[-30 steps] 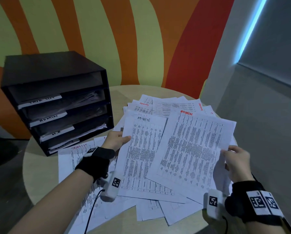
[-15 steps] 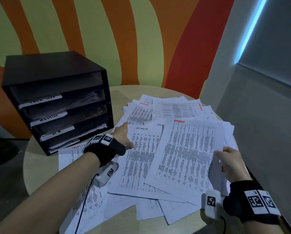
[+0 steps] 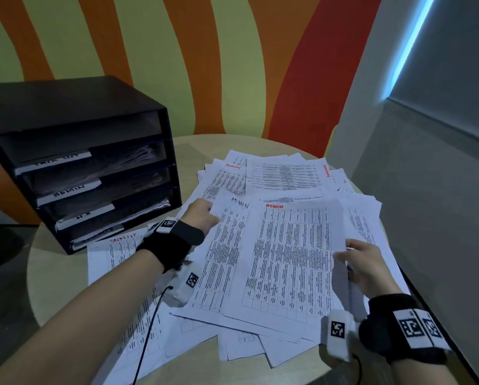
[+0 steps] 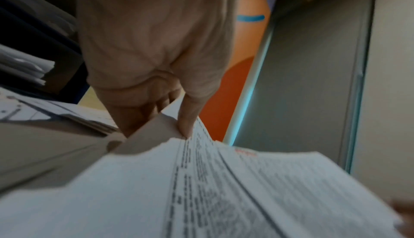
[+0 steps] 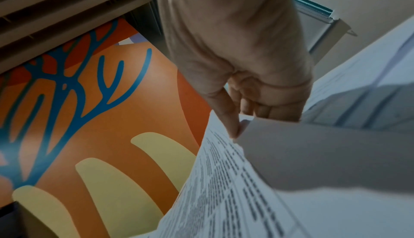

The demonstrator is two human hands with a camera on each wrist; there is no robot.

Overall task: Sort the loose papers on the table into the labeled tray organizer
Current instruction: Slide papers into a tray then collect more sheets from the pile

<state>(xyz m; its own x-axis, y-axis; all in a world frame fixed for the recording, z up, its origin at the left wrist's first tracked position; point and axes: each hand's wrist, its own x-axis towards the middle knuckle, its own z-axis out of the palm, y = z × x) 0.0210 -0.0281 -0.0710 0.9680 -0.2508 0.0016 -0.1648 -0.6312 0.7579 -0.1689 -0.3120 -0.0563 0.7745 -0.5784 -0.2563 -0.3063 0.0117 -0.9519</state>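
A: Head view first. What holds what?

B: At left of the frame stands a black tray organizer [image 3: 88, 151] on the round table [image 3: 52, 273]. It has four stacked slots with white labels on their front lips. The second label reads "ADMIN" [image 3: 68, 190], the third looks like "H.R", and the top and bottom ones I cannot read. The top slot looks bare; the three lower slots each hold a thin stack of sheets.

A: And the loose papers?

B: They lie fanned across the centre and right of the table [image 3: 274, 176], overlapping, some headed in red. One sheet headed "ADMIN" in red [image 3: 291, 259] sits on top at centre right, overlapping a second sheet headed "ADMIN" in dark ink [image 3: 227, 245] to its left.

A: Hands?

B: The left hand [image 3: 202, 212] pinches the upper left edge of the dark-ink sheet; in the left wrist view the thumb [image 4: 186, 118] presses on top of the paper with the fingers curled beneath. The right hand [image 3: 369, 268] pinches the right edge of the red-headed sheet; the right wrist view shows the thumb [image 5: 226, 110] on the printed side and the fingers behind. The hands are well apart, each clamped on its own sheet.
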